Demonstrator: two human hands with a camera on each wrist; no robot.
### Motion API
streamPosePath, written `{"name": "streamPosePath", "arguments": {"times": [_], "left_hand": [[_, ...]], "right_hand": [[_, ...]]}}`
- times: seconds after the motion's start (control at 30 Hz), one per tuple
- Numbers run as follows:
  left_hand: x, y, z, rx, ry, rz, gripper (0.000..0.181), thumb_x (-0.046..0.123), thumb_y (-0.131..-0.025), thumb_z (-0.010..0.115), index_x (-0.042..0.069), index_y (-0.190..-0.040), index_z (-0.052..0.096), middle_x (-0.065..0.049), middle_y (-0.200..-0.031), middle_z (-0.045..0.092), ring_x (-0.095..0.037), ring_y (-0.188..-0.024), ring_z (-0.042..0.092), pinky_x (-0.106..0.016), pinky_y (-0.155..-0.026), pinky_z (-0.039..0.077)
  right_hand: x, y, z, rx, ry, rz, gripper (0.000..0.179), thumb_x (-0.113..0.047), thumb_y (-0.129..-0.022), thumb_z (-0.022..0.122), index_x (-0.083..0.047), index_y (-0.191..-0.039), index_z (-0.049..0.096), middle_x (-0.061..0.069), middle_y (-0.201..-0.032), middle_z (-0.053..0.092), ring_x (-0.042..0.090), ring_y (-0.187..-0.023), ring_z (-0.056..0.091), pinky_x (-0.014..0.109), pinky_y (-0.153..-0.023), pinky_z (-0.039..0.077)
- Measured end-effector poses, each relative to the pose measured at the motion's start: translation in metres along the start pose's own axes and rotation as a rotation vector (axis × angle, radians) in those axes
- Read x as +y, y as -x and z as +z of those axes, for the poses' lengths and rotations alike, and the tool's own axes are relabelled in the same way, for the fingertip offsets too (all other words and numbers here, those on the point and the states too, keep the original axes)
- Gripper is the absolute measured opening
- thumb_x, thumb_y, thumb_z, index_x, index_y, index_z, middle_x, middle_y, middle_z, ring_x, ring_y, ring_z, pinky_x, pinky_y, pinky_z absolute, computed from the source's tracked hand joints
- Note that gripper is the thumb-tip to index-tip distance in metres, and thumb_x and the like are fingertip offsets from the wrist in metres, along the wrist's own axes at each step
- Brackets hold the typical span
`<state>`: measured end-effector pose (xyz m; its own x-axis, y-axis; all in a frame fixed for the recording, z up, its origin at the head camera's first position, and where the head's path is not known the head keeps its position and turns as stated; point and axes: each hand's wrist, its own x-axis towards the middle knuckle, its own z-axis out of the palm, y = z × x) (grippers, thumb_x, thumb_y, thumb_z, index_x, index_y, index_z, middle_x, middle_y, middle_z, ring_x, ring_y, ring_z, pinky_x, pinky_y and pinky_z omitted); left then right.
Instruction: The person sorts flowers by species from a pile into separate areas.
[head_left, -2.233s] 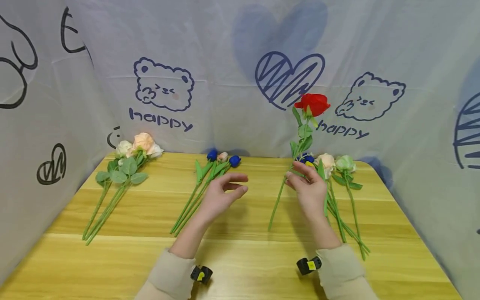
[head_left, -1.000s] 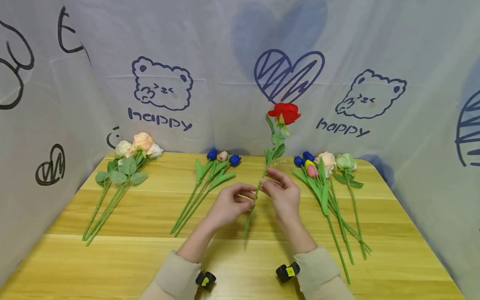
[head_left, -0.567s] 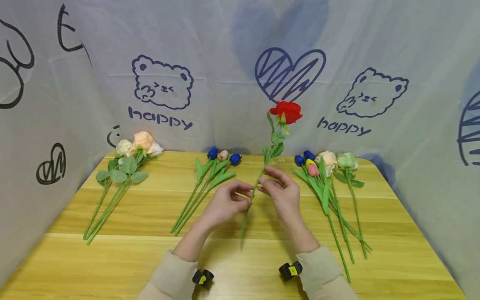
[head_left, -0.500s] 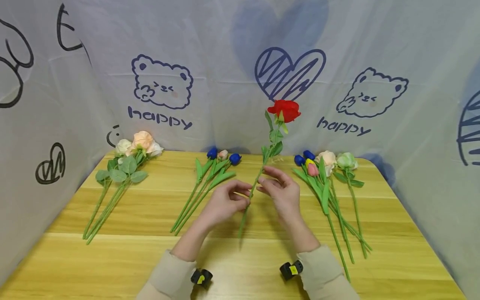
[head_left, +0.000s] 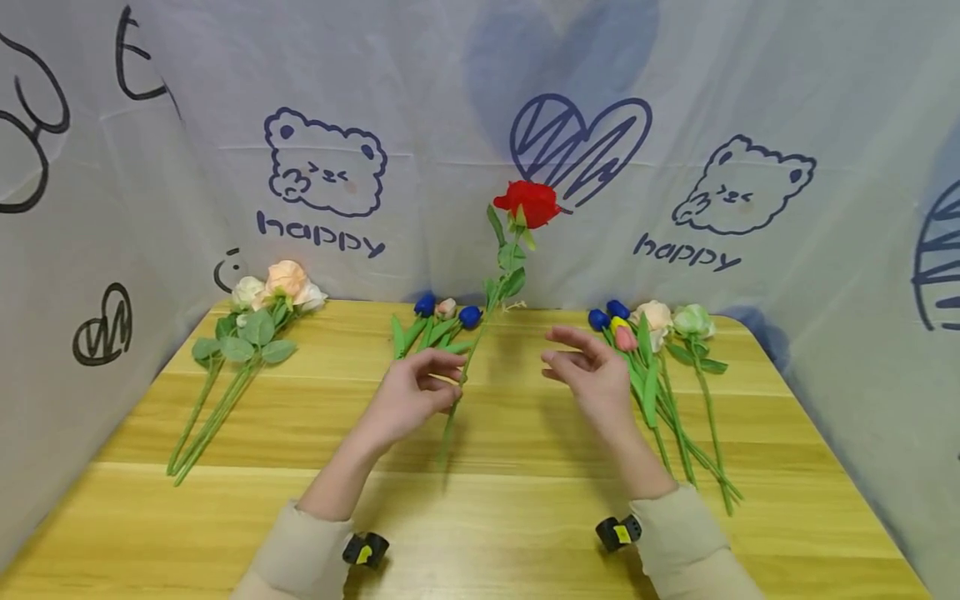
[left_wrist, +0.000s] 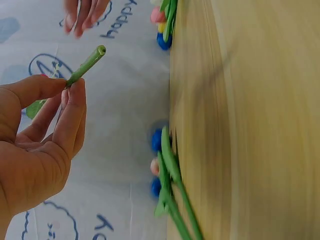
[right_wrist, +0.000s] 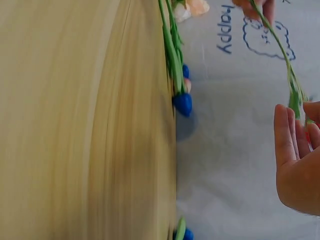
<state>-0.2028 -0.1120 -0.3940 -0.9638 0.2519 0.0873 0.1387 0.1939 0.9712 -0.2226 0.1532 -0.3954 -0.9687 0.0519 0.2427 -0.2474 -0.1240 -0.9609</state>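
Upright and leaning slightly right, a red rose [head_left: 529,204] with a long green stem is held above the table. My left hand [head_left: 411,398] pinches its stem low down between thumb and fingers; the left wrist view shows the cut stem end [left_wrist: 95,60] poking out past the fingertips. My right hand [head_left: 592,379] is apart from the rose, its fingers loosely bent with nothing between them. Behind the left hand lie blue and pink tulips [head_left: 470,317], their stems mostly hidden by it. Beside the right hand are more tulips [head_left: 625,337], partly covered by that hand.
Peach and white roses [head_left: 287,283] lie at the table's left. A cream rose [head_left: 654,321] and a pale green rose [head_left: 692,322] lie at the right. A white cloth [head_left: 450,225] with drawings hangs behind the wooden table [head_left: 480,533].
The rose passed from my right hand to my left near the middle. The right hand let go and moved right; the left hand carried the rose left and slightly up.
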Motion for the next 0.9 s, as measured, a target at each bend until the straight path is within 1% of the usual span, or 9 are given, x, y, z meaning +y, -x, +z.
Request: {"name": "streamPosePath", "arguments": {"times": [0.07,0.23,0.3,0.4,0.47,0.53,0.7,0.83,0.9], "left_hand": [[-0.001,0.004,-0.01,0.021,-0.017,-0.008,0.039,-0.005,-0.094,0.067,-0.002,-0.133,0.064,-0.02,-0.119,0.067,-0.028,-0.101,0.071,-0.036,-0.078,0.064],[-0.004,0.015,-0.035,0.065,-0.063,-0.023,0.039,-0.003,-0.096,0.067,0.0,-0.134,0.064,-0.021,-0.121,0.066,-0.029,-0.102,0.071,-0.033,-0.077,0.063],[-0.006,0.019,-0.046,0.081,-0.08,-0.024,0.039,-0.002,-0.096,0.067,-0.001,-0.135,0.063,-0.022,-0.122,0.066,-0.033,-0.104,0.07,-0.035,-0.077,0.063],[-0.007,0.026,-0.062,0.102,-0.099,-0.027,0.04,-0.002,-0.096,0.065,-0.003,-0.136,0.062,-0.024,-0.123,0.065,-0.039,-0.107,0.068,-0.038,-0.078,0.063],[-0.008,0.03,-0.073,0.119,-0.115,-0.034,0.041,-0.002,-0.097,0.065,-0.003,-0.137,0.061,-0.024,-0.123,0.065,-0.038,-0.107,0.068,-0.039,-0.079,0.063],[-0.01,0.034,-0.085,0.132,-0.136,-0.041,0.041,-0.001,-0.097,0.065,-0.003,-0.138,0.06,-0.024,-0.124,0.064,-0.033,-0.105,0.069,-0.037,-0.079,0.063],[-0.012,0.048,-0.115,0.165,-0.23,-0.069,0.042,0.001,-0.098,0.065,-0.003,-0.14,0.059,-0.023,-0.124,0.064,-0.012,-0.097,0.069,-0.036,-0.079,0.063],[-0.015,0.059,-0.139,0.184,-0.309,-0.088,0.044,0.004,-0.1,0.065,-0.002,-0.143,0.057,-0.022,-0.127,0.063,-0.003,-0.096,0.066,-0.03,-0.078,0.062],[-0.019,0.063,-0.15,0.196,-0.344,-0.098,0.045,0.006,-0.101,0.066,-0.002,-0.144,0.056,-0.022,-0.128,0.063,0.001,-0.096,0.065,-0.028,-0.077,0.061]], "right_hand": [[-0.002,-0.001,-0.009,0.008,0.016,-0.007,0.038,0.01,-0.092,0.072,0.01,-0.13,0.064,0.008,-0.115,0.074,0.014,-0.09,0.073,0.037,-0.081,0.064],[-0.004,-0.001,-0.039,0.039,0.072,-0.002,0.037,0.009,-0.095,0.069,0.011,-0.131,0.062,0.003,-0.113,0.075,0.011,-0.09,0.074,0.032,-0.08,0.064],[-0.004,0.0,-0.053,0.061,0.094,0.007,0.035,0.007,-0.095,0.07,0.007,-0.131,0.065,-0.002,-0.115,0.075,0.01,-0.091,0.074,0.03,-0.08,0.063],[-0.003,0.002,-0.074,0.11,0.113,0.016,0.035,0.005,-0.094,0.073,0.004,-0.129,0.067,-0.001,-0.115,0.075,0.01,-0.09,0.073,0.029,-0.078,0.063],[-0.003,0.003,-0.09,0.137,0.137,0.02,0.036,0.003,-0.093,0.076,0.001,-0.128,0.069,-0.002,-0.114,0.076,0.009,-0.089,0.073,0.029,-0.077,0.064],[-0.002,0.005,-0.107,0.151,0.179,0.024,0.036,0.001,-0.093,0.076,0.001,-0.128,0.07,-0.004,-0.11,0.076,0.008,-0.087,0.072,0.028,-0.075,0.063],[0.0,0.011,-0.154,0.154,0.326,0.041,0.031,-0.006,-0.095,0.076,-0.006,-0.126,0.071,-0.012,-0.107,0.074,0.003,-0.088,0.071,0.023,-0.074,0.062],[0.001,0.015,-0.19,0.129,0.513,0.096,0.029,-0.016,-0.098,0.075,-0.01,-0.126,0.071,-0.025,-0.106,0.068,-0.004,-0.088,0.068,0.02,-0.073,0.061],[0.0,0.017,-0.206,0.111,0.625,0.137,0.034,-0.023,-0.099,0.074,-0.009,-0.129,0.069,-0.026,-0.107,0.065,-0.007,-0.086,0.067,0.021,-0.072,0.061]]}}
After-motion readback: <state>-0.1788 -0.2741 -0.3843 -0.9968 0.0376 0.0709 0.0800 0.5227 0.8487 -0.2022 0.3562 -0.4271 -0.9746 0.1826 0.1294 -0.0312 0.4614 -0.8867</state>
